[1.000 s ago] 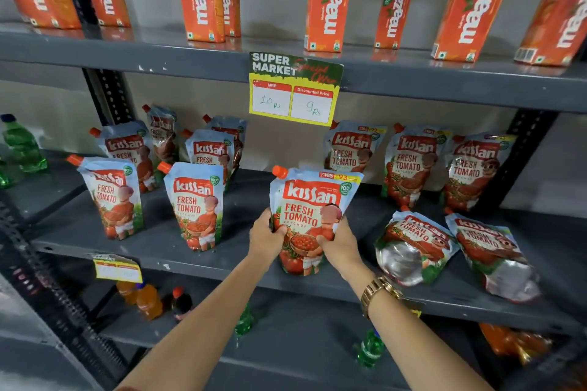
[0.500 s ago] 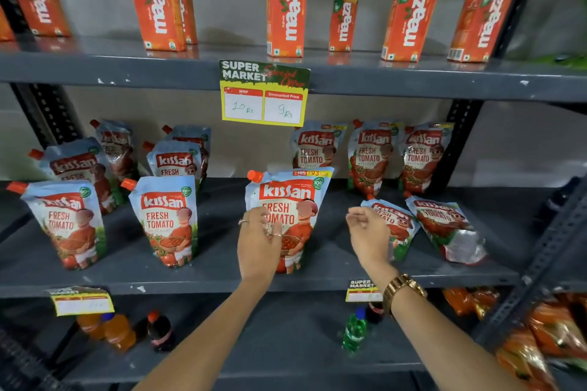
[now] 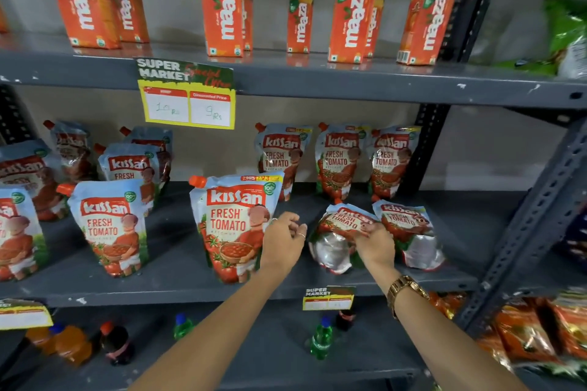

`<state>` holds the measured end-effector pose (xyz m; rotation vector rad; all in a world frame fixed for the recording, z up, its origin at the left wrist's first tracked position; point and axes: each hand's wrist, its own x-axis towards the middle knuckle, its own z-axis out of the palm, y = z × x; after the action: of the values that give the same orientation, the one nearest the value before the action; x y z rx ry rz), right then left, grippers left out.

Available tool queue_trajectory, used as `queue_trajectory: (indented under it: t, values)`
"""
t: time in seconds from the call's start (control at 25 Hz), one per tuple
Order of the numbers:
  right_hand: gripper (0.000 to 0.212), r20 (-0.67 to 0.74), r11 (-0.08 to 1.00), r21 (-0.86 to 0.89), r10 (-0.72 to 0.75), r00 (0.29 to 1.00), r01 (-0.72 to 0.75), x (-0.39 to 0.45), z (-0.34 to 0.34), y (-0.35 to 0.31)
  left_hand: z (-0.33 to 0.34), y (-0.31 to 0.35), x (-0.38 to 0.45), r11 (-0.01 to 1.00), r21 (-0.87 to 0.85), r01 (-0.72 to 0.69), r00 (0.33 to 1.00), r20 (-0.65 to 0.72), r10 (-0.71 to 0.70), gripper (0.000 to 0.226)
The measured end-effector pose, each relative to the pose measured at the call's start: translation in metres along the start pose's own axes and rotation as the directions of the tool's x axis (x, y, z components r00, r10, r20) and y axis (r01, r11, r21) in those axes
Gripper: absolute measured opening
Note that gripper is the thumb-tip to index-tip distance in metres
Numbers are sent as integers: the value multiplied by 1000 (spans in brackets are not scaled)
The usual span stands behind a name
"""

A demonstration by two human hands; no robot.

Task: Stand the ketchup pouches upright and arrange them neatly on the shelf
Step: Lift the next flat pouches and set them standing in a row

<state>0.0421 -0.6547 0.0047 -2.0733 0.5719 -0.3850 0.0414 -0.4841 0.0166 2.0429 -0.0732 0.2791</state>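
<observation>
Head view: the right hand [image 3: 374,246] is laid on a fallen ketchup pouch [image 3: 341,233], its fingers curled onto the upper printed face; whether the pouch is truly gripped cannot be told. A gold watch [image 3: 405,290] is worn on that wrist. The left hand [image 3: 282,240] is held loosely half open, fingers bent, nothing clasped in it, just beside the right edge of an upright pouch [image 3: 233,225]; contact with that pouch cannot be told. Rings are seen on two of its fingers.

The fallen pouch lies tilted on the middle shelf [image 3: 178,287], silver base toward the front. A second fallen pouch [image 3: 408,233] lies just beside it on the right. Three pouches [image 3: 341,160] are stood upright behind, along the back wall. More upright pouches [image 3: 109,227] are stood to the left.

"Kissan FRESH TOMATO" is printed on the pouches, with orange caps at the top left corners. A yellow tag [image 3: 189,95] reading "SUPER MARKET", "10 Rs" and "9 Rs" is hung from the upper shelf, where orange "maaza" cartons [image 3: 222,9] are stood.
</observation>
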Motion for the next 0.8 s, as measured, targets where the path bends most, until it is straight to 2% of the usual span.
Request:
queue_trajectory:
  t: [0.12, 0.24, 0.32, 0.4, 0.48, 0.56, 0.68, 0.72, 0.8]
  values:
    - [51, 165, 995, -14, 101, 981, -100, 17, 1, 17, 35, -2, 14, 985, 7, 173, 984, 38, -173, 44]
    - [61, 238, 977, 59, 187, 953, -206, 34, -2, 25, 62, -1, 31, 935, 66, 348, 930, 100, -353, 52]
    - [59, 282, 960, 92, 230, 932, -265, 44, -2, 28, 72, -1, 40, 872, -43, 487, 870, 113, -480, 41]
    - [44, 387, 929, 126, 277, 880, -348, 49, -1, 29, 73, 1, 42, 769, -205, 605, 795, 211, -569, 30]
    - [31, 479, 874, 190, 316, 819, -448, 52, -2, 27, 71, 2, 43, 710, -225, 668, 738, 326, -591, 29]
    - [31, 531, 827, 215, 347, 773, -519, 54, -5, 27, 65, 1, 43, 702, -170, 691, 698, 409, -588, 41]
    - [34, 621, 745, 264, 355, 698, -613, 56, -11, 30, 59, 1, 39, 692, -78, 718, 622, 519, -587, 35]
    - [37, 631, 752, 259, 344, 696, -606, 55, -12, 30, 58, 1, 37, 684, -66, 726, 605, 536, -589, 33]
    - [34, 612, 818, 235, 295, 734, -525, 53, -13, 28, 61, 1, 32, 694, -111, 712, 644, 497, -582, 33]
